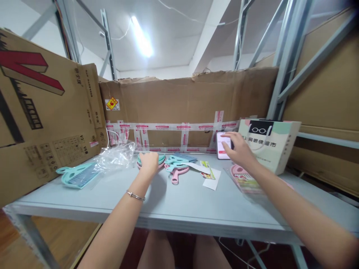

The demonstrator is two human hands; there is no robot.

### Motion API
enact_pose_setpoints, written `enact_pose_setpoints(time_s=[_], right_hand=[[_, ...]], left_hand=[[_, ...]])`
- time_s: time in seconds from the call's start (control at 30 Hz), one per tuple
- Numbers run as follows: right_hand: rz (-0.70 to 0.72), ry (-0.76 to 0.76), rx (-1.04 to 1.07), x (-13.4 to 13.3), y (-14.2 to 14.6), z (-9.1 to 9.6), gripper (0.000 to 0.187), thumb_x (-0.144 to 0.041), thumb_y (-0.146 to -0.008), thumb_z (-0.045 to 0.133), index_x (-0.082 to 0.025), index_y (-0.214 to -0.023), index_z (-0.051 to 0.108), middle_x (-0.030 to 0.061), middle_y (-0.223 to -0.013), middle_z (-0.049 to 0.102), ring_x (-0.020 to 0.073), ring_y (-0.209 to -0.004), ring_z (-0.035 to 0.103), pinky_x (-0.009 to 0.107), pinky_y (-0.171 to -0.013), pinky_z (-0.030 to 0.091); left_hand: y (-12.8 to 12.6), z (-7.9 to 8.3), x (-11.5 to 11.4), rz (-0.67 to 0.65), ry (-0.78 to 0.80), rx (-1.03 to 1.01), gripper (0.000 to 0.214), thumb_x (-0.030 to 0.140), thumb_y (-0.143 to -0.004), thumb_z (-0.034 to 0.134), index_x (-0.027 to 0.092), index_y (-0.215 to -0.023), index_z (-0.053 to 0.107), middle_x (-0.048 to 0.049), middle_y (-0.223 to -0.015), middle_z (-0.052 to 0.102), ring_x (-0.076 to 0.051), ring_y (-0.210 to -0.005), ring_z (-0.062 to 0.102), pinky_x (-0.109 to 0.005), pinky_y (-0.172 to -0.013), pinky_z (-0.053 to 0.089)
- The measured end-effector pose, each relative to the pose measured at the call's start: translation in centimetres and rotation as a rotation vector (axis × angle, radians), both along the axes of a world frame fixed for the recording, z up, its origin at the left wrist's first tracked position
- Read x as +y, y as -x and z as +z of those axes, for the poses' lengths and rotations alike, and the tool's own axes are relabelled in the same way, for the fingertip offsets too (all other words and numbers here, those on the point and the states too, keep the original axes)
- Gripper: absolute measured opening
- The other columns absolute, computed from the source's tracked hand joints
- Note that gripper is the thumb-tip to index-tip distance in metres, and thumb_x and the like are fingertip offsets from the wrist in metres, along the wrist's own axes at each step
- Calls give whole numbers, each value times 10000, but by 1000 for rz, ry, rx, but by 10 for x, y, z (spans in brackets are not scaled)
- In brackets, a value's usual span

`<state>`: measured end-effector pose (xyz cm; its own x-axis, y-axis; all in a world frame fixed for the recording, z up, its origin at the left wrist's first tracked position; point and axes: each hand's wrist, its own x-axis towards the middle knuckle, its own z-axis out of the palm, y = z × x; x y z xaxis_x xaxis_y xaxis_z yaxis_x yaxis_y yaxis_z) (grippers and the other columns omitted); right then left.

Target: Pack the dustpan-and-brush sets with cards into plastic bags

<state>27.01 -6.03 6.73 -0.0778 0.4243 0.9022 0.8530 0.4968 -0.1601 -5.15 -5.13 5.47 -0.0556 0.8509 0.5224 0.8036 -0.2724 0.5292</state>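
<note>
My left hand (150,163) is closed over a small stack of teal and pink dustpans (162,160); the fingertips are partly hidden behind the hand. Just right of it lie teal brush handles (174,163) and a pink handle (175,179). My right hand (238,147) has its fingers stretched out over the lit screen of a phone (221,150), which leans upright at the back of the table. Below my right forearm rests a clear-wrapped pink set (242,177) with a printed card.
On the grey table (179,203), a teal dustpan with a brush (80,175) lies left beside clear plastic wrap (117,157). Paper cards (212,183) lie mid-table. A printed box (266,145) stands right. Large cardboard boxes (174,101) wall the back and left; metal posts (286,71) rise at the right.
</note>
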Motion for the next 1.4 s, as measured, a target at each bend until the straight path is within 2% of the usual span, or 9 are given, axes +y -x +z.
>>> enact_pose_setpoints(time_s=[0.1, 0.23, 0.37, 0.5, 0.67, 0.83, 1.03, 1.17, 1.4], right_hand=[[115, 20, 60, 8, 25, -1, 205, -250, -780, 456, -206, -945, 569, 92, -990, 565, 226, -989, 531, 418, -917, 393], [215, 81, 165, 16, 42, -11, 189, -261, -778, 469, -205, -924, 576, 91, -981, 574, 223, -979, 533, 424, -924, 387], [363, 240, 372, 16, 60, -13, 223, -313, -763, 523, -212, -951, 587, 77, -1038, 575, 218, -1012, 530, 418, -926, 390], [682, 512, 487, 2, 94, 0, 268, -368, -747, 582, -226, -975, 594, 55, -1103, 587, 196, -1065, 524, 379, -948, 389], [1024, 871, 482, -11, 135, 4, 395, -446, -723, 622, -271, -1075, 582, 12, -1120, 612, 178, -998, 575, 313, -844, 466], [1132, 1135, 507, -10, 136, -13, 385, -434, -632, 712, -207, -932, 630, 14, -864, 667, 154, -733, 621, 239, -600, 479], [1113, 1049, 862, -4, 115, -18, 390, -415, -574, 751, -189, -864, 621, 3, -725, 653, 141, -626, 595, 255, -586, 460], [895, 769, 947, 7, 119, -24, 398, -440, -560, 747, -200, -854, 626, -7, -730, 645, 146, -655, 577, 261, -624, 446], [876, 686, 921, 27, 116, -38, 545, -642, -749, 406, -183, -962, 608, 54, -813, 661, 194, -762, 609, 313, -692, 464]], left_hand=[[12, 13, -8, 175, -164, 277, 84, 137, -677, 542, 179, -605, 555, -139, -772, 603, -329, -945, 525, -500, -877, 252], [34, 50, -24, 245, -453, 352, 198, 83, -711, 428, 188, -763, 587, -121, -951, 574, -270, -943, 510, -440, -855, 323], [46, 83, -34, -109, -519, 75, 190, 73, -639, 454, 189, -716, 583, -42, -857, 598, -178, -829, 546, -316, -764, 420], [28, 95, -30, -492, -499, -461, 87, 133, -656, 517, 173, -712, 570, -27, -874, 632, -142, -826, 583, -255, -682, 466], [-22, 89, -11, -761, -235, -987, 204, 338, -698, 623, 202, -833, 557, -20, -950, 631, -116, -804, 605, -197, -599, 465], [-39, 70, 6, -976, 144, -1056, 375, 429, -703, 630, 177, -975, 574, -56, -1002, 630, -159, -932, 586, -214, -679, 456], [-7, 40, 11, -1019, 363, -935, 376, 377, -734, 636, 164, -1042, 603, -81, -1022, 646, -188, -918, 589, -279, -774, 447], [4, 29, 1, -1054, 488, -787, 507, 451, -758, 586, 169, -1178, 551, -95, -1063, 639, -231, -969, 581, -324, -832, 435], [13, 27, 3, -742, 371, -767, 548, 272, -634, 706, 176, -1156, 570, -57, -918, 671, -167, -734, 606, -271, -664, 461]])
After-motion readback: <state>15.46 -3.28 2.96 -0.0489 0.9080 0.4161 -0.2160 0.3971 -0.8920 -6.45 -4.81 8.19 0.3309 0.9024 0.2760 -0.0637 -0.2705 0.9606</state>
